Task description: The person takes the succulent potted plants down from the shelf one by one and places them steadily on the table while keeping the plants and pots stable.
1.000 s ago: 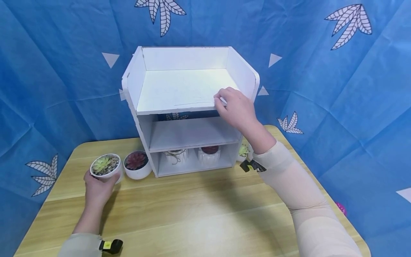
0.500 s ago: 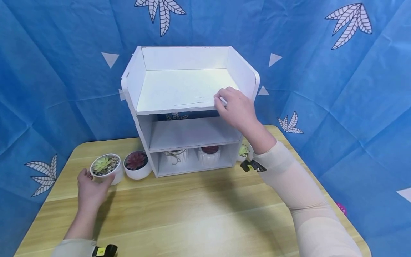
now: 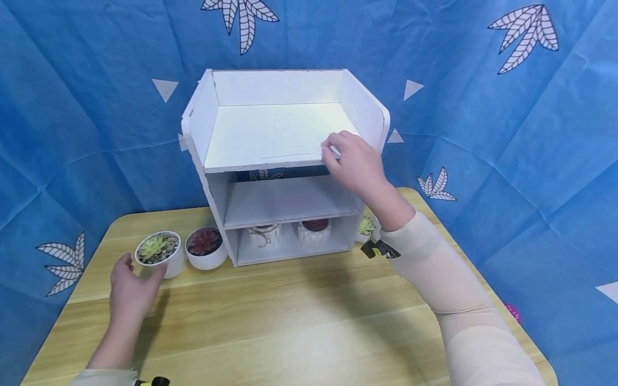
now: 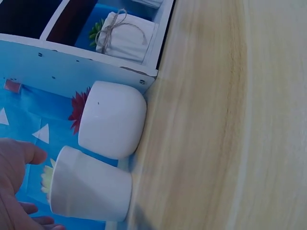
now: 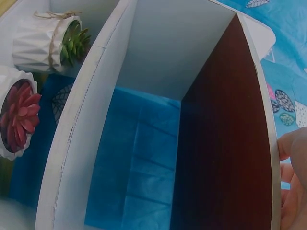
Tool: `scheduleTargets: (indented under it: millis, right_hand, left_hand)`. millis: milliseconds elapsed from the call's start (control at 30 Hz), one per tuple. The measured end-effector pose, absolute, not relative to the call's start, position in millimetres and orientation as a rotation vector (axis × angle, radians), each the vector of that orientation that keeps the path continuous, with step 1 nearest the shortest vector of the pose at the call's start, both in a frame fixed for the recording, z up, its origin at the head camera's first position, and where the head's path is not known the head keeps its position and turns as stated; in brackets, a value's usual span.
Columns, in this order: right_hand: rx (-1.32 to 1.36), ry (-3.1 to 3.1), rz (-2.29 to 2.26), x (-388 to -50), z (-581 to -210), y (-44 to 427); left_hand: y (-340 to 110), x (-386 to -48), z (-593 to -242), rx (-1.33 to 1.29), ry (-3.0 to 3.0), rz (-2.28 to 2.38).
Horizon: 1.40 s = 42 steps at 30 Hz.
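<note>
A white pot with a pale green succulent [image 3: 175, 264] stands upright on the table at the left. My left hand [image 3: 130, 292] is just in front of it, thumb and fingers spread; in the left wrist view, fingers [image 4: 29, 152] appear beside the pot's top with nothing held. Next to that pot is a rounder white pot with a dark red succulent [image 3: 207, 261], near the white shelf unit [image 3: 275, 126]. My right hand [image 3: 354, 161] rests loosely curled at the front right edge of the top board. The right wrist view shows its fingertips [image 5: 285, 144] against that board.
On the bottom shelf stand a twine-tied white pot [image 3: 266, 236] and a ridged white pot with a red succulent [image 3: 315, 236]. Another small green succulent [image 3: 365, 228] is right of the unit, partly behind my arm. A blue patterned cloth [image 3: 96, 107] hangs behind the table.
My left hand has let go of the pot with the pale green succulent and drawn back toward the lower left, its fingers spreading. The right hand has stayed in place.
</note>
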State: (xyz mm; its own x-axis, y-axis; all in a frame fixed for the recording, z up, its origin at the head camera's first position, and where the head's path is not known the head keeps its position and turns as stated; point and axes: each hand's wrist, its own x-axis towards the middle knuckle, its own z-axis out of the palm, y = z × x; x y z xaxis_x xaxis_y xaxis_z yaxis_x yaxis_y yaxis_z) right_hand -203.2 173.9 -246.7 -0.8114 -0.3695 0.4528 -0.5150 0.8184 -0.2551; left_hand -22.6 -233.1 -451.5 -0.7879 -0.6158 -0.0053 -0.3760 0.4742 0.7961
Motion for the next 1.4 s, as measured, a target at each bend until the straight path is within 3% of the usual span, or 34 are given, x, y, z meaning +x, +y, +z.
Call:
scheduleTargets:
  millis: [700, 1400]
  right_hand:
    - [0.673, -2.622, 0.513, -205.5, -247.6, 173.4]
    - [0.669, -2.621, 0.512, -204.7, -246.3, 173.5]
  left_hand:
    - [-216.2, -12.4, -421.3, 0.611, -2.495, -1.014]
    - [-183.4, -15.9, -367.8, 0.34, -2.476, -0.904]
